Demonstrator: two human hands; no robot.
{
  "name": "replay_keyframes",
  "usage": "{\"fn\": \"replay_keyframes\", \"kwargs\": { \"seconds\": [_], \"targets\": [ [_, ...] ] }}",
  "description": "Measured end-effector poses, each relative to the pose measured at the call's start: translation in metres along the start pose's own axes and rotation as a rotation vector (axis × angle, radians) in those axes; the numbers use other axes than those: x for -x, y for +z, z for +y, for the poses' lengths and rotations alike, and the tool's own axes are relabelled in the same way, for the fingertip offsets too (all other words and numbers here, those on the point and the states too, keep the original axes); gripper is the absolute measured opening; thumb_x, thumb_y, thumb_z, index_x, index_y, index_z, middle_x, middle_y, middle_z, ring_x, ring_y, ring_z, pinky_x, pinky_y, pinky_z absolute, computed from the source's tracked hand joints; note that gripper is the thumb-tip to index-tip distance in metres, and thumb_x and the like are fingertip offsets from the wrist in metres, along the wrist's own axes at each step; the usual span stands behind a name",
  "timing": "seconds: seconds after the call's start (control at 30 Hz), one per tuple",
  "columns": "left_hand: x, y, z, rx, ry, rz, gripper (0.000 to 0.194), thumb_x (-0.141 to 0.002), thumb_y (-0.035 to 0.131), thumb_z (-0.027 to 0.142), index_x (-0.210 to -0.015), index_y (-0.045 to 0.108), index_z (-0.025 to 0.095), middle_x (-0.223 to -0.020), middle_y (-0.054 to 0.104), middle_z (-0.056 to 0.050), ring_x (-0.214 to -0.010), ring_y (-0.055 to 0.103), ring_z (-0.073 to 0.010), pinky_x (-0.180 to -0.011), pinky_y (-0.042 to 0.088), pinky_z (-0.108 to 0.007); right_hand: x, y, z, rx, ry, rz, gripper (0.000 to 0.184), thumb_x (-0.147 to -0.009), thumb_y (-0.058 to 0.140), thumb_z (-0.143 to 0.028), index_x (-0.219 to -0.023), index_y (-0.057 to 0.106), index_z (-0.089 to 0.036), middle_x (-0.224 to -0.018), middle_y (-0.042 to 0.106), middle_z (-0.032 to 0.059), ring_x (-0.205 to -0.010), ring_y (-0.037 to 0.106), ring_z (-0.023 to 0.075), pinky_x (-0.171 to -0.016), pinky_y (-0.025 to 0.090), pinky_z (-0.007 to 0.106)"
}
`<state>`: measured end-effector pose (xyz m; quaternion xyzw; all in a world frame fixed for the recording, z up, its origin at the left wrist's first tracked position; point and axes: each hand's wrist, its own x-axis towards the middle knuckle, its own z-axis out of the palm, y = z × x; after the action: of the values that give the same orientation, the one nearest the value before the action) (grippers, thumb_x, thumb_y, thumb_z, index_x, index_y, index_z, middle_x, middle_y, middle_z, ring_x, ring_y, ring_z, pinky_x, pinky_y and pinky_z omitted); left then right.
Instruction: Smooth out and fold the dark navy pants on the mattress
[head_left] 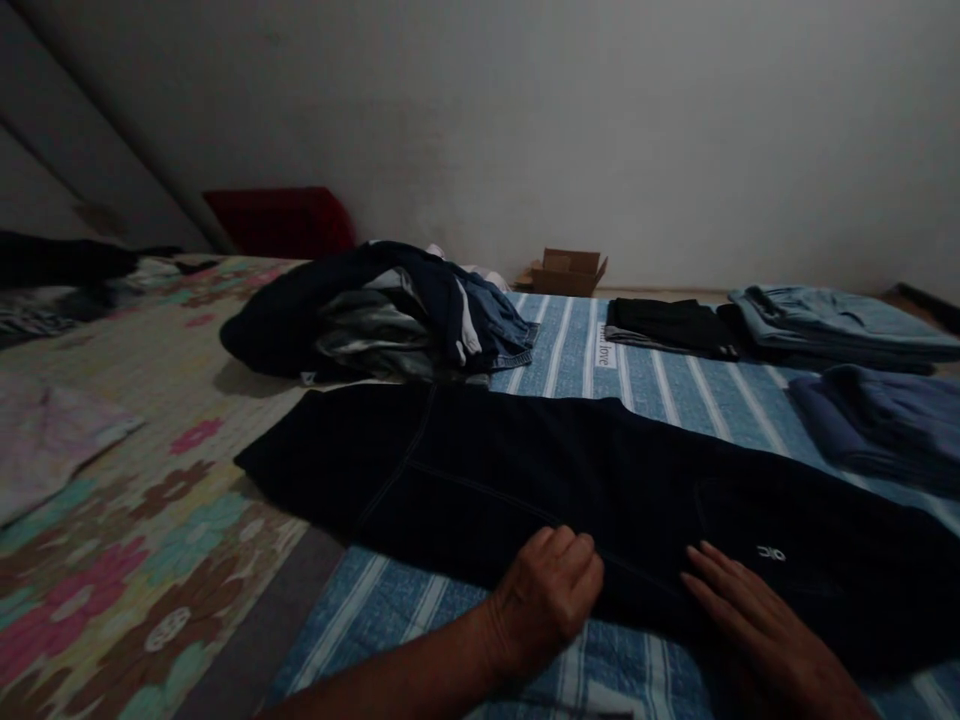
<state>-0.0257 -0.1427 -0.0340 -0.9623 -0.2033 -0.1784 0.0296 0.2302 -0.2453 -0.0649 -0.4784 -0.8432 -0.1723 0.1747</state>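
Dark garment (600, 490) cut off by right edge at 4 o'clock; its white logo (771, 553) too small to read. Left forearm (390, 685), right forearm (795, 670) cut off by bottom edge. Clothes pile (375, 310) at 12 o'clock hid what lay beneath. Folded blue clothes (877, 425) cut off at 3 o'clock. Small label (606, 350) at 1 o'clock partly blurred.

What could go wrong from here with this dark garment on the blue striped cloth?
The left hand is curled on the dark garment, so it may pull a crease into it. The garment's far edge lies close against the clothes heap, which could get dragged onto it. The dim light may also hide wrinkles on it.
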Motion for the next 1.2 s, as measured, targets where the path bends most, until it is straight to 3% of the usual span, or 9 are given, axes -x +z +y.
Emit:
{"fn": "replay_keyframes", "kwargs": {
  "seconds": [0.17,0.3,0.43,0.6,0.7,0.87,1.0,1.2],
  "targets": [
    [0.024,-0.015,-0.018,-0.029,-0.117,0.111,0.029,-0.088,0.032,0.011,-0.105,0.056,0.012,-0.101,0.059,-0.011,-0.087,0.052,-0.0195,-0.073,0.046,-0.034,-0.002,-0.011,0.007,0.017,-0.054,-0.005,0.05,-0.086,0.041,-0.026,-0.135,0.043,-0.018,-0.124,0.058,0.0099,-0.109,0.058,0.0233,-0.077,0.055,0.034],
    [0.042,-0.026,-0.033,-0.074,-0.192,0.134,0.031,-0.081,0.038,0.008,-0.107,0.056,0.011,-0.106,0.06,-0.013,-0.096,0.053,-0.0219,-0.08,0.048,-0.037,-0.01,-0.008,-0.002,0.072,-0.032,0.031,0.044,-0.087,0.043,-0.036,-0.124,0.053,-0.016,-0.118,0.061,0.0134,-0.103,0.061,0.0258,-0.072,0.056,0.036],
    [0.049,-0.03,-0.04,-0.102,-0.219,0.127,0.032,-0.078,0.04,0.006,-0.104,0.058,0.012,-0.106,0.06,-0.013,-0.094,0.053,-0.0221,-0.079,0.048,-0.037,-0.032,0.009,-0.029,-0.007,0.023,0.086,0.036,-0.087,0.045,-0.026,-0.12,0.056,-0.016,-0.121,0.059,0.0137,-0.109,0.057,0.0254,-0.081,0.053,0.037],
    [0.052,-0.029,-0.043,-0.092,-0.184,0.159,0.025,-0.085,0.035,0.007,-0.09,0.059,0.012,-0.092,0.062,-0.01,-0.08,0.053,-0.0187,-0.069,0.047,-0.033,-0.062,0.03,-0.058,-0.136,0.049,0.065,0.042,-0.084,0.04,-0.008,-0.124,0.053,-0.014,-0.13,0.052,0.0152,-0.124,0.043,0.027,-0.094,0.046,0.044],
    [0.056,-0.03,-0.044,-0.077,-0.152,0.174,0.026,-0.087,0.033,0.007,-0.084,0.058,0.012,-0.082,0.06,-0.007,-0.072,0.049,-0.0157,-0.063,0.045,-0.03,-0.064,0.036,-0.059,-0.179,0.011,0.08,0.045,-0.083,0.034,-0.002,-0.122,0.054,-0.013,-0.129,0.053,0.0147,-0.126,0.041,0.0247,-0.093,0.047,0.042],
    [0.065,-0.031,-0.046,-0.075,-0.137,0.141,0.025,-0.09,0.033,0.009,-0.087,0.057,0.013,-0.085,0.059,-0.006,-0.072,0.05,-0.0146,-0.062,0.043,-0.028,-0.054,0.04,-0.052,-0.274,-0.057,0.079,0.04,-0.086,0.039,-0.008,-0.122,0.054,-0.017,-0.131,0.052,0.0121,-0.127,0.04,0.0224,-0.098,0.043,0.039],
    [0.071,-0.033,-0.048,-0.067,-0.188,0.097,0.024,-0.088,0.033,0.008,-0.092,0.057,0.013,-0.089,0.059,-0.008,-0.077,0.051,-0.0164,-0.065,0.044,-0.03,-0.051,0.046,-0.051,-0.236,-0.091,0.079,0.04,-0.088,0.037,-0.009,-0.123,0.054,-0.018,-0.132,0.051,0.0117,-0.126,0.041,0.0229,-0.097,0.043,0.038],
    [0.082,-0.042,-0.059,-0.124,-0.246,0.127,0.027,-0.086,0.032,0.007,-0.093,0.058,0.014,-0.092,0.06,-0.009,-0.081,0.052,-0.0181,-0.068,0.045,-0.033,-0.054,0.047,-0.05,-0.111,-0.14,0.12,0.038,-0.087,0.037,-0.01,-0.12,0.054,-0.015,-0.124,0.057,0.0141,-0.123,0.045,0.0241,-0.089,0.048,0.037]
  ]
}}
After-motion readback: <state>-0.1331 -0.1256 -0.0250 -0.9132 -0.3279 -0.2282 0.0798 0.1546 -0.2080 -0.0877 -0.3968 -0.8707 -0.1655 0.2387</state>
